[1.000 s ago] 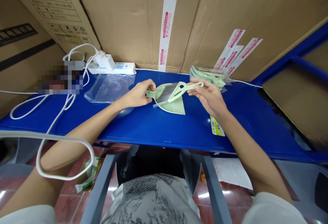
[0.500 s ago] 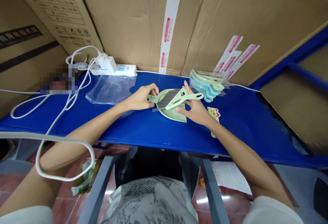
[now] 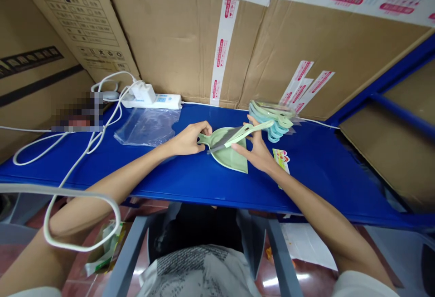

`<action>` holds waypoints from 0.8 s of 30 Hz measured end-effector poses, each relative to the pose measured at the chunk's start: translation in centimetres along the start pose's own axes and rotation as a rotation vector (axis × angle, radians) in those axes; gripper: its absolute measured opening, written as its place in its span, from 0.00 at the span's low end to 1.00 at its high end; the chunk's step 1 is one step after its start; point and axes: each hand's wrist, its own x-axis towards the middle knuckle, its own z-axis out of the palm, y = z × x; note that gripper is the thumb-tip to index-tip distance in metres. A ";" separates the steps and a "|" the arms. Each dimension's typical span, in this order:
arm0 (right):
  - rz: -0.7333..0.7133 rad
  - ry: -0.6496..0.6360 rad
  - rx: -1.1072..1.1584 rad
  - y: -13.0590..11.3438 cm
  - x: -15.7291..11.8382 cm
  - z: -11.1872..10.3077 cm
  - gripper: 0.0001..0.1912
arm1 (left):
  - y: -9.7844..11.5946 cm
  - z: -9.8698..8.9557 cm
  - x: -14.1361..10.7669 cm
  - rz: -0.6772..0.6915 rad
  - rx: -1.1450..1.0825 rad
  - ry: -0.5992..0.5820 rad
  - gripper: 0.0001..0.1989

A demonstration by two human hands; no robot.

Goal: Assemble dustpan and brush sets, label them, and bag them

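Observation:
A small light green dustpan lies over the blue table, its handle pointing left. My left hand is closed on that handle. My right hand grips a matching green hand brush with thumb and fingers. The brush is tilted over the pan, its grey bristles pointing left toward the pan's handle end and its handle to the right. Just beyond my right hand sits a stack of green and teal dustpan sets in clear plastic. A colourful printed card lies partly beside my right forearm.
A clear plastic bag lies at the back left, in front of a white power strip with a plugged-in adapter. White cables loop across the left side. Cardboard panels wall the back. A blue metal frame stands at the right.
The brush in my right hand has turned more edge-on above the dustpan. My left hand keeps its hold on the pan's handle. The camera view has tilted up a little.

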 end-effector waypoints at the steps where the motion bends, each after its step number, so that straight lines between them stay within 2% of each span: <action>1: -0.003 0.020 0.021 0.0 0.1 -0.1 0.62 | 0.0 0.0 0.0 0.006 -0.004 -0.008 0.17; 5: -0.049 0.119 0.148 0.5 0.7 -1.0 0.59 | -0.2 0.1 -0.1 0.054 0.008 -0.033 0.18; 9: -0.053 0.092 0.130 0.5 1.0 -1.8 0.54 | -0.3 0.1 -0.1 0.113 0.070 -0.043 0.18; 14: -0.060 0.048 0.087 0.4 0.6 -1.3 0.46 | 0.2 0.1 -0.2 0.125 0.086 -0.038 0.17; 18: -0.041 0.146 0.124 0.9 0.5 -0.8 0.46 | 0.7 0.4 -0.2 0.106 0.099 -0.043 0.15; 20: -0.059 0.191 0.102 1.3 0.7 -0.9 0.40 | 0.8 0.6 -0.2 0.116 0.096 -0.046 0.14; 24: -0.102 0.188 -0.046 1.7 1.4 -1.6 0.22 | 0.9 0.8 -0.3 0.135 0.086 -0.057 0.13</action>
